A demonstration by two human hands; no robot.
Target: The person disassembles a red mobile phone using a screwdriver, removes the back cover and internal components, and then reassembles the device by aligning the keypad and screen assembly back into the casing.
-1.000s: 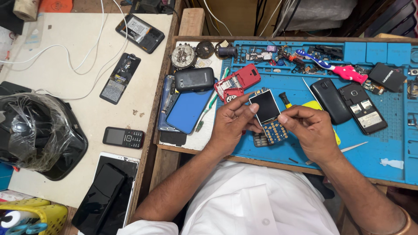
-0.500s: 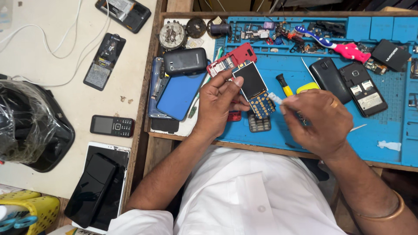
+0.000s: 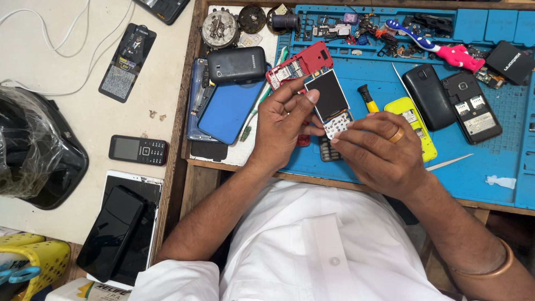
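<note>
I've lifted the opened keypad phone point(image 3: 332, 104) off the blue mat's point(image 3: 473, 173) near edge, left hand point(image 3: 287, 120) gripping it, right hand point(image 3: 379, 150) now pinching its lower end.

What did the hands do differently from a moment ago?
The right hand moved back onto the lower end of the opened phone, and the phone was lifted higher. The left hand kept holding it. The yellow screwdriver stayed on the blue mat.

Phone repair workshop: blue repair mat point(image 3: 479, 167) across the surface, opened handsets point(image 3: 471, 107), loose back covers point(image 3: 428, 95), a small screwdriver point(image 3: 368, 98) and tiny spare parts point(image 3: 362, 25) along the far edge.
</note>
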